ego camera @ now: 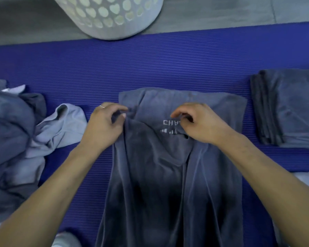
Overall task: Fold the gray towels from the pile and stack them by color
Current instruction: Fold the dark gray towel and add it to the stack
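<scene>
left of towel (168,166), loose pile (16,131), basket (111,16) beyond

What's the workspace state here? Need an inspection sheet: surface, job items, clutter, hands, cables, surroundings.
Surface: blue ribbed mat on a gray floor.
Job's things: dark gray towel with white lettering, far end flat on the mat, near part lifted; unfolded towel pile at left, mixing dark and light gray; folded dark gray stack at right.
Clutter: pale cloth at the right edge, unclear what it is.
Hands: left hand pinches the towel's edge, ring on one finger; right hand pinches the same edge near the lettering.
Cables: nothing seen.
Surroundings: white perforated laundry basket beyond the mat.
</scene>
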Tool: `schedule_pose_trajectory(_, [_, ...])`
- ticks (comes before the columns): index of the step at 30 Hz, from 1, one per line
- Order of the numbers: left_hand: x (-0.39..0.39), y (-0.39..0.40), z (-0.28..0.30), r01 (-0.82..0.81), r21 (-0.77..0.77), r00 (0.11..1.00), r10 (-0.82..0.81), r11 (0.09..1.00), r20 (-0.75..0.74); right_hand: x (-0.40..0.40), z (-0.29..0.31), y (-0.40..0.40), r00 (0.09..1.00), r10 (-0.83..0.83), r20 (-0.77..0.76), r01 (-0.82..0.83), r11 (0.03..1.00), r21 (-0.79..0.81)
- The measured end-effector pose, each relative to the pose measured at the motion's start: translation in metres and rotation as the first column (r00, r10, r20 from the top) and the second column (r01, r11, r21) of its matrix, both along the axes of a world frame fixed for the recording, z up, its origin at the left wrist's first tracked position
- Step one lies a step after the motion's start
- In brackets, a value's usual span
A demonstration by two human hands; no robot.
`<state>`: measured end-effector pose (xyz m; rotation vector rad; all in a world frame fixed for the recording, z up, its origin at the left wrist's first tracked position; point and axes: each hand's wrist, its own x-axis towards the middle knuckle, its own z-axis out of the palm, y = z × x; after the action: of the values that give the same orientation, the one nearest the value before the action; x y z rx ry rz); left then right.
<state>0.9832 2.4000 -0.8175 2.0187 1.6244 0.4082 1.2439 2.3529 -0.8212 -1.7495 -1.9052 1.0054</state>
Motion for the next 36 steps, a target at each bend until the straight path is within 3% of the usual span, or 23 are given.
schedule_pose_trajectory(4, [-0.009, -0.001, -0.016, -0.146, -0.179, 0.987, 0.155, 0.973, 0.039, -0.01, -0.008, -0.007, 0.989, -0.056, 0.135, 0.059, 0.998, -0.022])
schedule_pose_trajectory(9, [-0.009, -0.003, -0.019, -0.278, -0.319, 0.909, 0.356, 0.906, 0.217, -0.043, -0.009, -0.006, 0.994, -0.089, 0.066, 0.09, 0.996, -0.008])
schedule_pose_trajectory(13, [-0.008, 0.013, -0.011, -0.166, -0.227, 0.986, 0.161, 0.959, -0.042, -0.054, -0.01, -0.004, 0.984, -0.175, -0.021, 0.175, 0.984, -0.003])
schedule_pose_trajectory(15, [0.002, 0.032, -0.009, -0.145, -0.163, 0.989, 0.148, 0.976, 0.008, -0.055, -0.009, -0.004, 0.964, -0.255, -0.073, 0.254, 0.967, -0.022])
schedule_pose_trajectory(19, [0.017, 0.07, -0.025, -0.361, -0.296, 0.87, 0.434, 0.884, 0.234, -0.048, -0.006, -0.006, 0.927, -0.353, -0.126, 0.351, 0.936, -0.04])
schedule_pose_trajectory(22, [0.022, 0.075, -0.041, -0.463, -0.353, 0.799, 0.555, 0.813, 0.231, -0.04, -0.007, -0.008, 0.912, -0.382, -0.147, 0.379, 0.924, -0.053])
schedule_pose_trajectory(28, [0.029, 0.057, -0.053, -0.624, -0.227, 0.694, 0.664, 0.748, 0.278, -0.029, -0.012, -0.013, 0.901, -0.397, -0.175, 0.399, 0.917, -0.027])
schedule_pose_trajectory(32, [0.03, 0.06, -0.053, -0.652, -0.257, 0.665, 0.701, 0.713, 0.258, -0.028, -0.016, -0.016, 0.903, -0.391, -0.177, 0.394, 0.919, -0.022])
schedule_pose_trajectory(36, [0.03, 0.065, -0.056, -0.638, -0.233, 0.694, 0.679, 0.734, 0.238, -0.028, -0.016, -0.019, 0.908, -0.38, -0.177, 0.384, 0.923, -0.013])
